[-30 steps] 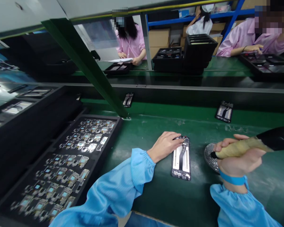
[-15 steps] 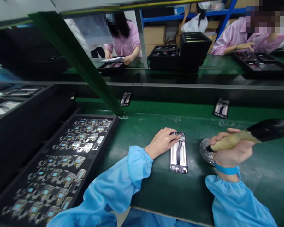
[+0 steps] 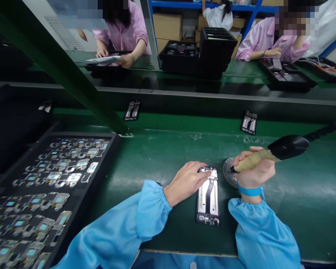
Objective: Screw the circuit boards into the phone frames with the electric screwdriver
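The left hand (image 3: 184,184) rests on the upper end of a smartphone frame (image 3: 208,198), its fingers (image 3: 200,172) lying close together and pressing on the frame's top edge. The phone frame lies flat on the green tabletop (image 3: 168,231) between the two hands, lengthwise toward the wearer. The right hand (image 3: 254,175) curls around the wrapped grip of an electric screwdriver (image 3: 253,160), whose tip sits over the edge of a round perforated metal dish (image 3: 227,172). A black tray (image 3: 93,186) of small parts lies at lower left.
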Demonstrator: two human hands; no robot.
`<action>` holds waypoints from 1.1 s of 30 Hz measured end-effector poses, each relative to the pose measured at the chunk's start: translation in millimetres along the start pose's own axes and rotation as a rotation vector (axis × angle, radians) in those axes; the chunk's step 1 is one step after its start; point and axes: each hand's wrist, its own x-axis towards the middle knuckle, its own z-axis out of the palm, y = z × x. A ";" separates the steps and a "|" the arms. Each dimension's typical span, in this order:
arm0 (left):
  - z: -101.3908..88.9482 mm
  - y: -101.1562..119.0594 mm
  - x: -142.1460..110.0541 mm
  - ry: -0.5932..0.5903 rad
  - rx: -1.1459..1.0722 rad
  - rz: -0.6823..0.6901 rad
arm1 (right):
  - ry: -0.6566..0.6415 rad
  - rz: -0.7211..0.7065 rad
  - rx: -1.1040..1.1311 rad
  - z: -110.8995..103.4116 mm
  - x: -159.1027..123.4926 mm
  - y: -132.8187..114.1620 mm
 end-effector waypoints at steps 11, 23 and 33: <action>3.7 9.1 -4.0 -0.052 -0.030 0.004 | 0.001 0.027 0.033 -4.2 5.8 -9.3; 0.6 12.0 -2.4 -0.061 -0.046 -0.019 | -0.135 0.054 0.101 13.2 -19.7 -6.3; 2.3 11.5 -1.4 -0.067 -0.026 -0.015 | -0.170 0.046 0.029 13.6 -24.9 -5.0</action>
